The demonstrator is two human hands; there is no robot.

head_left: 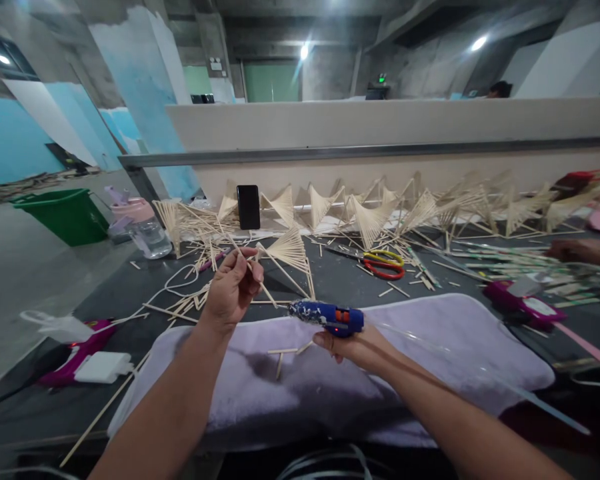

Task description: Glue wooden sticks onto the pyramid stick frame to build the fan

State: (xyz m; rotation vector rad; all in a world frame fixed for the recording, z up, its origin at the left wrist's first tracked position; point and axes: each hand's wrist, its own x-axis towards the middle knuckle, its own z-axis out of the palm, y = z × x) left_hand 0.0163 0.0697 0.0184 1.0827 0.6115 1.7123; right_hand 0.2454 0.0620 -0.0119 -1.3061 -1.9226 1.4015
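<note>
Pinched in the fingers of my left hand [234,283] is a thin wooden stick [266,291], slanting down to the right. My right hand [357,347] is wrapped round a blue glue gun [333,317], whose nozzle points left close to the stick's lower end; whether they touch I cannot tell. A clear glue stick [545,403] trails from the gun's back. Just beyond my hands stands a fan-shaped stick model [290,250]. Short stick pieces [283,351] lie on the lilac cloth [420,400] under my hands.
Several fan-shaped stick models [375,217] line the back of the dark table. Scissors [384,263], a phone [249,207], a water bottle [147,230] and purple power strips [523,303] stand or lie around. Another person's hand [583,253] is at the right. A green bin [63,217] stands left.
</note>
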